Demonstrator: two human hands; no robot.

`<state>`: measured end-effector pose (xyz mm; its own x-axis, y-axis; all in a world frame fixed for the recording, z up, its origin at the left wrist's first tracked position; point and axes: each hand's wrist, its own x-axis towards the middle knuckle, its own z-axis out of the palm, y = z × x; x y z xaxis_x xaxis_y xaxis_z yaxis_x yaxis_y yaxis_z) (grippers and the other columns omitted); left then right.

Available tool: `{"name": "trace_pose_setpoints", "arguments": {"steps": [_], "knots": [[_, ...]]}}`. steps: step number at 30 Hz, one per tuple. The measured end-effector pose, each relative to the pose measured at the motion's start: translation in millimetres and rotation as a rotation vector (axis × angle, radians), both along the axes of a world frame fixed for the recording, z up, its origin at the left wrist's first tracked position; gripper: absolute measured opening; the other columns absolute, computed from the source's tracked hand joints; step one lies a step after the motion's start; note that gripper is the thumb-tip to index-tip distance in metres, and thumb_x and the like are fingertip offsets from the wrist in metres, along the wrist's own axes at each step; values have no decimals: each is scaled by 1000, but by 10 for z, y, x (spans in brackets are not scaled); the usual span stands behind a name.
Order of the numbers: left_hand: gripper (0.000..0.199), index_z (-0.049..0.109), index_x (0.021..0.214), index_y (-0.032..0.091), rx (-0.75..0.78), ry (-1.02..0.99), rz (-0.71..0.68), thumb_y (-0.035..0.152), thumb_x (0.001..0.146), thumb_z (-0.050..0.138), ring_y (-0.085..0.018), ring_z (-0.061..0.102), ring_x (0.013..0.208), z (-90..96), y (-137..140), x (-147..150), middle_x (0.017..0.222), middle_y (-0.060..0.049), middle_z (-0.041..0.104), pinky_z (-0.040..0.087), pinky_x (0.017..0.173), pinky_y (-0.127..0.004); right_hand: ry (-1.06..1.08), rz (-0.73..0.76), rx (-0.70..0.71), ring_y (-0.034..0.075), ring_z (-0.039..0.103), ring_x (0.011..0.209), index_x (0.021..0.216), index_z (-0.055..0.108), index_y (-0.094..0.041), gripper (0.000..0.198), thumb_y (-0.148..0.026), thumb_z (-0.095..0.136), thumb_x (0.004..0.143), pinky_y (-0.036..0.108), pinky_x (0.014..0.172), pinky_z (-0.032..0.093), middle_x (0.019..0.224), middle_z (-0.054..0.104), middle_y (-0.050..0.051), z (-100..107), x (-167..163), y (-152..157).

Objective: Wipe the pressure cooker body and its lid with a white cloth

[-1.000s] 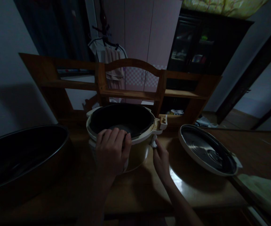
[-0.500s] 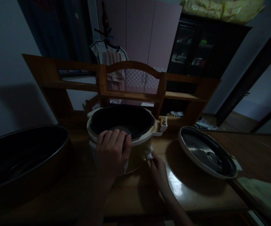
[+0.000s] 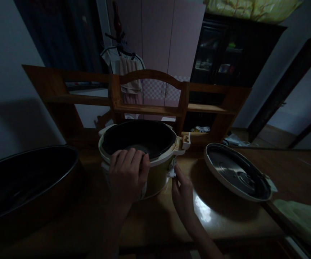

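Observation:
A lidless rice cooker body (image 3: 158,178), yellowish with a cream rim and dark inside, stands upright on the wooden desk (image 3: 144,225). My left hand (image 3: 127,174) is wrapped over its near rim, fingers curled to the inner side. My right hand (image 3: 182,189) pinches a crumpled white tissue or cloth (image 3: 172,172) against the cooker's right side, below the hinge bracket (image 3: 186,141). The fingertips of this hand are partly hidden behind the white piece.
A large dark pot (image 3: 61,180) sits at the left. On the right lies a round lid (image 3: 212,167) with its metal inner side up. A pale cloth (image 3: 300,216) is at the lower right. The desk's wooden shelf rack (image 3: 150,109) rises behind the cooker.
My right hand and the white piece have moved slightly up the cooker's side. My left hand keeps its hold on the rim. The view has shifted a little.

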<state>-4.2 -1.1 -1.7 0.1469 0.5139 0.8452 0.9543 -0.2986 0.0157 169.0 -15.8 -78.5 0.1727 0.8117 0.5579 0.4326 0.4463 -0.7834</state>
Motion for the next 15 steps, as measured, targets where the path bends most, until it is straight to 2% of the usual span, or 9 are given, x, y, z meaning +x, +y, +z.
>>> {"name": "trace_pose_setpoints", "arguments": {"steps": [3, 6, 8, 15], "knots": [[15, 54, 80, 22, 1, -12, -8, 28, 93, 47, -22, 50, 81, -9, 15, 0, 75, -3, 55, 37, 89, -41, 15, 23, -44, 22, 62, 117, 139, 55, -19, 49, -13, 41, 92, 33, 96, 49, 129, 65, 11, -48, 61, 66], [16, 54, 79, 22, 3, -27, -19, 27, 92, 47, -21, 50, 80, -9, 17, 1, 74, -3, 55, 37, 88, -41, 48, 77, -121, 22, 70, 98, 129, 64, -17, 42, -16, 43, 92, 28, 82, 54, 114, 73, 10, -144, 121, 98], [16, 54, 79, 22, 5, -30, -25, 27, 92, 48, -21, 50, 80, -4, 8, 2, 74, -3, 54, 37, 88, -40, 81, 127, -150, 22, 71, 92, 121, 68, -17, 37, -18, 46, 91, 28, 78, 55, 106, 75, 8, -216, 142, 83], [15, 54, 79, 22, 15, -19, -23, 26, 92, 48, -21, 49, 80, -2, -1, -1, 75, -3, 55, 36, 87, -41, 118, 157, -181, 24, 68, 107, 134, 60, -23, 48, -11, 43, 91, 36, 89, 56, 118, 72, 7, -347, 39, -157]]}}
